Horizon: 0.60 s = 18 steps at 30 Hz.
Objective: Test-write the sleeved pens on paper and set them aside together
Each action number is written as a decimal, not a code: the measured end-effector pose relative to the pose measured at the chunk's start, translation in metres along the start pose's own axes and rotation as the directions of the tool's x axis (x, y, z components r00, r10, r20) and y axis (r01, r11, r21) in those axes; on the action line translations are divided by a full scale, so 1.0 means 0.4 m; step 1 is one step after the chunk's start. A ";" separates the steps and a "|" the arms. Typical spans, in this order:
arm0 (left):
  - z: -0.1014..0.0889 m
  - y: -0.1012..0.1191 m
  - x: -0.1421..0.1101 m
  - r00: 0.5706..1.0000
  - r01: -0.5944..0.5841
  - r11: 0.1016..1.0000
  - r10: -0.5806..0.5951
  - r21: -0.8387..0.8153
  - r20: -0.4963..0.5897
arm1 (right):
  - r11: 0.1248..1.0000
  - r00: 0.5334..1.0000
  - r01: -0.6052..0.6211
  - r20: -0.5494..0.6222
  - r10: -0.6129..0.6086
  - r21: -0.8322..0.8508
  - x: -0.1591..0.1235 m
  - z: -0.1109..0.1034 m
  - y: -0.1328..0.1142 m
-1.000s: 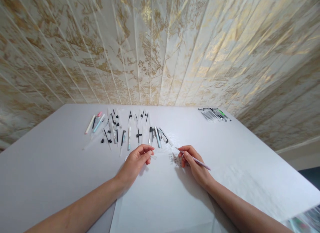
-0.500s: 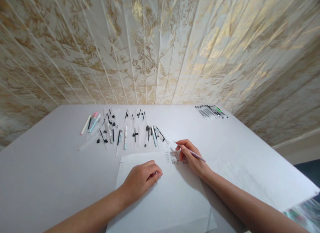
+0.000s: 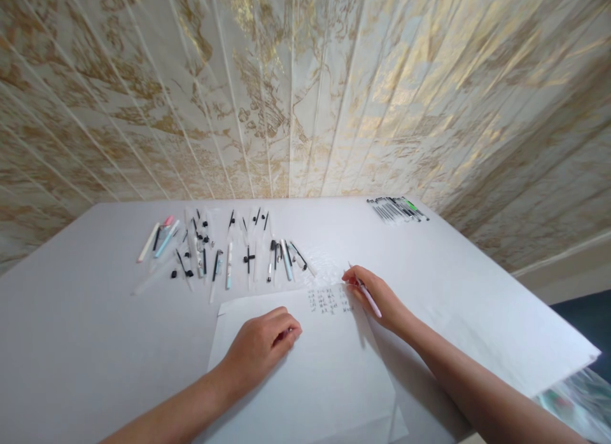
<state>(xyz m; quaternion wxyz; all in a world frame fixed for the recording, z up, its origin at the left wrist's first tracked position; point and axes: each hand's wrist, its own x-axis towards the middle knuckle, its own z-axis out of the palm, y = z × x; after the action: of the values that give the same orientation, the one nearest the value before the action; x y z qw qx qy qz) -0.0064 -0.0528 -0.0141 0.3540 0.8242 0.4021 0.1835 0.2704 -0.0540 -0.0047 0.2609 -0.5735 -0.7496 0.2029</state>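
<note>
A white sheet of paper (image 3: 305, 374) lies on the table, with small rows of dark handwriting (image 3: 327, 301) near its top right. My right hand (image 3: 377, 298) is closed around a pale purple pen (image 3: 371, 302), by the paper's upper right edge; the fingers hide much of the pen's tip end. My left hand (image 3: 262, 339) rests curled on the left part of the paper. A small bit of something shows between its thumb and fingers, too little to name.
Several pen parts, caps and refills (image 3: 248, 258) lie scattered beyond the paper on the white table (image 3: 86, 342). At the far right is a row of dark refills or pens (image 3: 394, 210). A patterned wall (image 3: 296, 113) rises behind; a clear plastic bag (image 3: 580, 399) is at lower right.
My right hand has moved a little right on the paper with the pen, and more handwriting shows. The left hand stays curled in place; the view has shifted slightly.
</note>
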 end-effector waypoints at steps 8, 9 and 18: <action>-0.002 -0.019 -0.002 0.995 -0.076 0.988 0.083 0.132 -0.051 | 0.999 0.999 -0.025 -0.025 0.024 -0.026 0.029 0.016 0.017; -0.001 -0.021 -0.002 0.994 -0.086 0.984 0.095 0.154 -0.052 | 0.999 0.999 -0.028 -0.026 0.027 -0.035 0.031 0.019 0.022; 0.005 -0.031 0.000 0.993 -0.107 0.968 0.116 0.229 -0.028 | 0.977 0.983 -0.099 -0.134 0.125 0.189 0.030 -0.024 -0.060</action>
<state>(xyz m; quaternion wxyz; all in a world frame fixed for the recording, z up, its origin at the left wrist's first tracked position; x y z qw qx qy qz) -0.0118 -0.0483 -0.0246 0.2382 0.8766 0.3806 0.1729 0.2556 -0.0486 0.0193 0.3541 -0.6021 -0.6734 0.2422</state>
